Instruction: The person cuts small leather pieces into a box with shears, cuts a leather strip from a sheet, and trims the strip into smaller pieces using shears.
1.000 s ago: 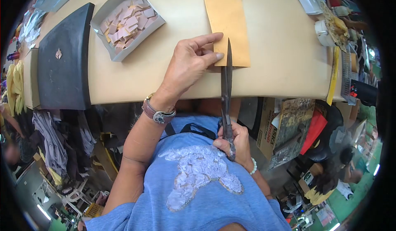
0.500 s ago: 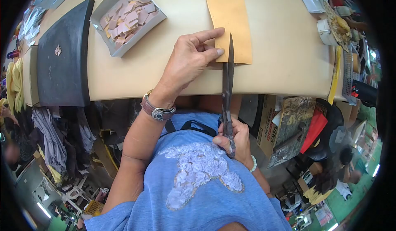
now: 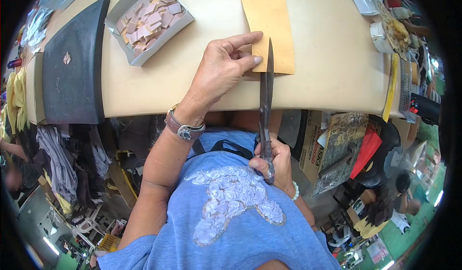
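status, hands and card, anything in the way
Left hand at left edge of orange card. Right hand gripping scissors. One blade over card's near edge. Left fingers close beside blade; nothing else blocking.

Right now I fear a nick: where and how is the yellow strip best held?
Probably by the left edge of the yellow strip, toward its near end, coming from the left, where the left hand is. That long edge faces the hand, and the scissors reach in from the near end with one blade over it, so fingers seem safer left of that blade.
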### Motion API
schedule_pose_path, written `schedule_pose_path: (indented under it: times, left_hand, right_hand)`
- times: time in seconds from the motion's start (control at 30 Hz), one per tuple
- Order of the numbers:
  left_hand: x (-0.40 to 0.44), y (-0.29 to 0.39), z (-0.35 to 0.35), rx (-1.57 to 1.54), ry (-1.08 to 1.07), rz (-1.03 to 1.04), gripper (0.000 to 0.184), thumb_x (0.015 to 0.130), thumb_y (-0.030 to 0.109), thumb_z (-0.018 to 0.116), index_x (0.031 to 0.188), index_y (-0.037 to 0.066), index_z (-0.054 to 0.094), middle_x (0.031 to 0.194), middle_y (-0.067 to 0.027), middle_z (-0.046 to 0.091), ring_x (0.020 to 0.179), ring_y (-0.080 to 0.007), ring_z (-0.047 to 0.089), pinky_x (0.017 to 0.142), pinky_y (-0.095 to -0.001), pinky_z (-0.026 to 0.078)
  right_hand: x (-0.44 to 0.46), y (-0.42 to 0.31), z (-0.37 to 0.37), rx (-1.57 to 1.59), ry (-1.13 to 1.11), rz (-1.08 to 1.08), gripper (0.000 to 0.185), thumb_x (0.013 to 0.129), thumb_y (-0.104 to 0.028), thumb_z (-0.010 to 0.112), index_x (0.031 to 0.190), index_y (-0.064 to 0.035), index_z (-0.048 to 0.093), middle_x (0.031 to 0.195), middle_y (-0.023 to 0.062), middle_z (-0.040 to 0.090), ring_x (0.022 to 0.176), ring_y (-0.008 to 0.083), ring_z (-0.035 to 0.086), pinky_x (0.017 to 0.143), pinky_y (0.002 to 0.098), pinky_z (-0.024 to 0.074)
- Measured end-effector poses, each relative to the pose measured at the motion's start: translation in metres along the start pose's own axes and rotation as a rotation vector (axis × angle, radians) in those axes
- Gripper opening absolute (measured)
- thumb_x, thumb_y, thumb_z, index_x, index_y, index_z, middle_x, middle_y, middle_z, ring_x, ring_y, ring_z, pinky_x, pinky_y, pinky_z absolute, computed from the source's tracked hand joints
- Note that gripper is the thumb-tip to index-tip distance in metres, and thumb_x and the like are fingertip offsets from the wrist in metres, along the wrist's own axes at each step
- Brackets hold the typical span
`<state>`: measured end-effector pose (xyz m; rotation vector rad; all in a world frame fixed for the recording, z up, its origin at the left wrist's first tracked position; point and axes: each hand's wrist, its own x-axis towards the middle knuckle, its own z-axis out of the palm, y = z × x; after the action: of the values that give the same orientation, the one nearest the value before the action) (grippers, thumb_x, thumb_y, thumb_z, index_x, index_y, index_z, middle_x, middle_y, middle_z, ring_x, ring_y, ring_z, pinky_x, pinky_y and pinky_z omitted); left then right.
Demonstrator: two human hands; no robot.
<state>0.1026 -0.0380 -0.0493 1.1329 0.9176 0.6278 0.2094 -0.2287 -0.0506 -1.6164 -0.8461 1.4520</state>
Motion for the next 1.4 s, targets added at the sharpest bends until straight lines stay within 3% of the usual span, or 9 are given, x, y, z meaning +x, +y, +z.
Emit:
schedule_pose_path:
  times: [0.97,1.4]
  left_hand:
    - [0.0007,-0.0032,-0.0003,-0.003,0.014,0.002,0.043,0.078,0.004,0.063,0.118,-0.003,0.051,0.093,-0.0112,0.064,0.075,-0.0093,0.060,0.069,-0.0214,0.051]
    - [-0.0014,-0.0031,0.0024,-0.062,0.007,0.032,0.042,0.078,0.004,0.063,0.119,-0.002,0.051,0.090,-0.0104,0.064,0.075,-0.0093,0.060,0.068,-0.0215,0.051]
  right_hand:
    - [-0.0048,-0.0014,0.0030,-0.024,0.029,0.030,0.049,0.062,-0.042,0.078,0.065,-0.0030,0.049,0.053,0.0003,0.046,0.050,0.0077,0.044,0.045,0.0240,0.0365]
    - [-0.0068,-0.0050,0.0050,-0.003,0.052,0.076,0.039,0.066,-0.028,0.079,0.063,-0.0032,0.049,0.052,0.0005,0.047,0.049,0.0068,0.043,0.045,0.0234,0.0363]
